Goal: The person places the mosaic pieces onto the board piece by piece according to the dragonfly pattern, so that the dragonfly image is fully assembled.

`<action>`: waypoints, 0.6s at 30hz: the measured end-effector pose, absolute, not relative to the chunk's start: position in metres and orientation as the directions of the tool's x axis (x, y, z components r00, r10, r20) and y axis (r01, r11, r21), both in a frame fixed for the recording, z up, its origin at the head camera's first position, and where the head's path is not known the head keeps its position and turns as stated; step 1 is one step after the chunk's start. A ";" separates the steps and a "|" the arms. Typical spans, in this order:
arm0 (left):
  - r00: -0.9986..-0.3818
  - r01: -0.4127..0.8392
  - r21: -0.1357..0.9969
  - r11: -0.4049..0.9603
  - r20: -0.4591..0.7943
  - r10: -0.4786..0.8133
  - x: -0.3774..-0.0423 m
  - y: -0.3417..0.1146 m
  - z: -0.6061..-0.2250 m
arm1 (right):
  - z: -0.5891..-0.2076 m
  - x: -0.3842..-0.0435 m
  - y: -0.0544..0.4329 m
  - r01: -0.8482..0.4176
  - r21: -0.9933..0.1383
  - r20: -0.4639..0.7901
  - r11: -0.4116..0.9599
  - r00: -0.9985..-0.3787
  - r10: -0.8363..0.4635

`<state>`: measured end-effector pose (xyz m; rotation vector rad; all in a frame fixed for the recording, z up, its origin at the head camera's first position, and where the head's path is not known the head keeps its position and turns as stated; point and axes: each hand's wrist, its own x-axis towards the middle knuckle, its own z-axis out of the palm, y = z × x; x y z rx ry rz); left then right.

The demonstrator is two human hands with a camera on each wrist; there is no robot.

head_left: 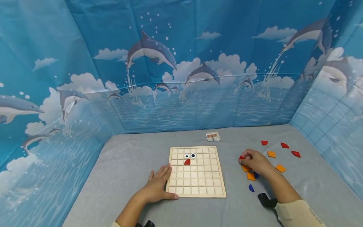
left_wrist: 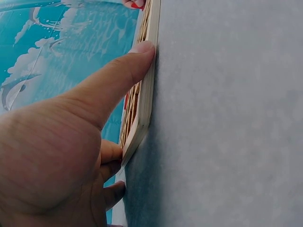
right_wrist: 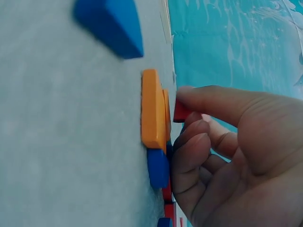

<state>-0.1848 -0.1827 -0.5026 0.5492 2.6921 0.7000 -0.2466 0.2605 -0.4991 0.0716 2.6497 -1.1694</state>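
Observation:
A square wooden grid board lies on the grey cloth. Two round eye pieces and a red quarter-circle piece sit in its upper cells. My left hand touches the board's lower left corner, thumb along the near edge and fingers at the left edge. Right of the board, my right hand pinches a red piece between thumb and fingers, just above the cloth. Close below it lie orange square pieces and a blue piece, partly covered by the hand in the head view.
A small pattern card lies beyond the board. Farther right are loose red pieces and orange squares. A blue piece lies nearer me. A dolphin-printed curtain borders the back and sides.

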 end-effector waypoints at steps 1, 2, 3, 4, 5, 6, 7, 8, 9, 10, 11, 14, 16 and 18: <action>-0.880 0.287 0.513 0.809 -0.192 0.434 -0.185 -0.183 -0.503 | -0.499 -0.246 0.261 0.143 -0.730 -0.238 0.668 -0.970 -0.053; -0.880 0.290 0.512 0.809 -0.189 0.435 -0.185 -0.183 -0.503 | -0.498 -0.246 0.262 0.138 -0.739 -0.230 0.659 -0.972 -0.055; -0.880 0.294 0.511 0.808 -0.185 0.437 -0.185 -0.182 -0.503 | -0.498 -0.246 0.263 0.138 -0.748 -0.226 0.650 -0.973 -0.054; -0.880 0.298 0.504 0.810 -0.184 0.438 -0.185 -0.182 -0.503 | -0.498 -0.245 0.263 0.132 -0.757 -0.217 0.640 -0.974 -0.057; -0.879 0.303 0.502 0.810 -0.181 0.440 -0.185 -0.182 -0.502 | -0.498 -0.245 0.264 0.129 -0.766 -0.210 0.630 -0.976 -0.056; -0.878 0.307 0.502 0.809 -0.178 0.444 -0.185 -0.182 -0.502 | -0.498 -0.244 0.265 0.129 -0.772 -0.205 0.622 -0.977 -0.052; -0.877 0.311 0.502 0.807 -0.175 0.447 -0.185 -0.181 -0.501 | -0.497 -0.244 0.266 0.131 -0.777 -0.200 0.616 -0.979 -0.044; -0.876 0.314 0.504 0.805 -0.173 0.450 -0.184 -0.181 -0.501 | -0.497 -0.243 0.266 0.127 -0.782 -0.192 0.611 -0.980 -0.043; -0.875 0.315 0.505 0.804 -0.173 0.452 -0.184 -0.181 -0.500 | -0.495 -0.242 0.267 0.126 -0.786 -0.188 0.605 -0.981 -0.041; -0.874 0.317 0.504 0.803 -0.174 0.454 -0.184 -0.181 -0.500 | -0.494 -0.241 0.268 0.119 -0.792 -0.181 0.600 -0.983 -0.044; -0.873 0.317 0.508 0.801 -0.173 0.456 -0.184 -0.180 -0.500 | -0.492 -0.240 0.268 0.117 -0.794 -0.176 0.596 -0.983 -0.042; -0.874 0.315 0.510 0.800 -0.173 0.454 -0.183 -0.180 -0.499 | -0.484 -0.236 0.265 0.111 -0.807 -0.166 0.580 -0.985 -0.042; -0.876 0.308 0.513 0.801 -0.176 0.449 -0.182 -0.181 -0.499 | -0.478 -0.234 0.260 0.103 -0.817 -0.160 0.568 -0.986 -0.051; -0.877 0.302 0.516 0.802 -0.178 0.445 -0.182 -0.181 -0.498 | -0.472 -0.231 0.253 0.085 -0.822 -0.152 0.563 -0.986 -0.072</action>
